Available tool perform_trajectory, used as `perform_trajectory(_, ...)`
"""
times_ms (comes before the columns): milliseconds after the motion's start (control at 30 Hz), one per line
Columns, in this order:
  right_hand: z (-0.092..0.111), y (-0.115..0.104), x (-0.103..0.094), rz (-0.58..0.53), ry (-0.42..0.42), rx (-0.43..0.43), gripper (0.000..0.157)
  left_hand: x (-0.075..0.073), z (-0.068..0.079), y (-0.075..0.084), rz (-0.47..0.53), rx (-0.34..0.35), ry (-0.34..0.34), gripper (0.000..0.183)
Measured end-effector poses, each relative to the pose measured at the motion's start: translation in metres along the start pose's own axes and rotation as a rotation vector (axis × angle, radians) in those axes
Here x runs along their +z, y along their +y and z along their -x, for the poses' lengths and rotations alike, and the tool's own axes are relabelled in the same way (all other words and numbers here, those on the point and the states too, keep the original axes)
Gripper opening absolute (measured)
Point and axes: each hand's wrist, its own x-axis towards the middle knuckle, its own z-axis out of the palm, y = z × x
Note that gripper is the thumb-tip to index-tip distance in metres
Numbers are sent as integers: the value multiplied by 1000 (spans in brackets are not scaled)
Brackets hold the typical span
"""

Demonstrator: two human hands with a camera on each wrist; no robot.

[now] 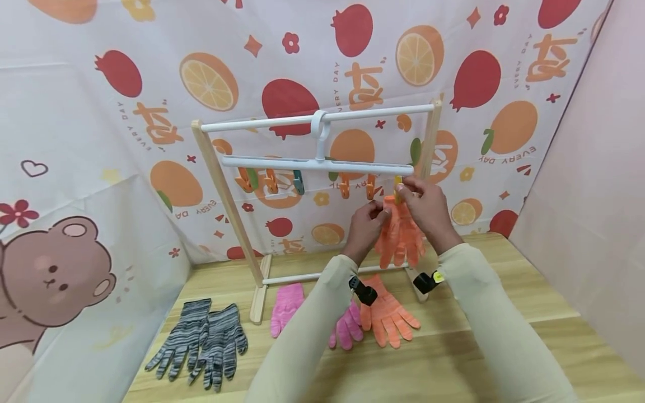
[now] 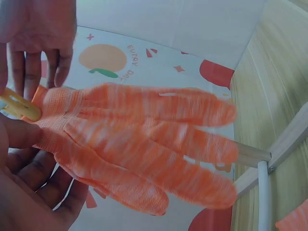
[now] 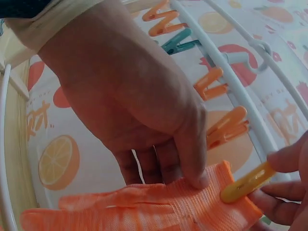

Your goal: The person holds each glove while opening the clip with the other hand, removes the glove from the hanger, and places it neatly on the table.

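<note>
An orange knitted glove (image 1: pixel 403 238) hangs fingers down below the right end of a white hanger (image 1: pixel 282 163). At its cuff, my left hand (image 1: pixel 366 229) pinches the knit between thumb and fingers. My right hand (image 1: pixel 428 210) grips a yellow clothespin (image 3: pixel 248 182) between thumb and fingers, and the clothespin's tip lies over the cuff edge. In the left wrist view, the glove's fingers (image 2: pixel 192 144) spread away from both hands. Whether the clothespin bites the cuff fully, I cannot tell.
Orange clothespins (image 1: pixel 345 186) and a teal one (image 1: pixel 299 182) hang along the hanger, which hooks over a wooden-sided rack (image 1: pixel 227 196). Another orange glove (image 1: pixel 387 316), pink gloves (image 1: pixel 287 308) and grey-striped gloves (image 1: pixel 183 336) lie on the wooden table (image 1: pixel 453 358). A fruit-print cloth (image 1: pixel 312 56) stands behind.
</note>
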Motion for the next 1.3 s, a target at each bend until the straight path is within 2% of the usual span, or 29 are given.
perform_trajectory(67,-2,1,-2,-46,-38,20,45,-1,0,1,3,8,-1,16)
perform_trajectory(133,-3,3,-2,-68,-38,23,43,-2,1,1,6,13,-4,16)
perform_trajectory(400,-4,3,-2,-54,29,6,44,-2,2,1,10,34,-17,17)
perform_trajectory(600,-6,0,-1,-55,74,23,42,0,5,2,44,23,-14,16)
perform_trajectory(900,-4,1,0,-68,115,18,33,1,15,-1,70,11,-25,14)
perform_trajectory(1300,-2,2,-3,-97,120,-32,32,-1,33,-8,119,26,-52,14)
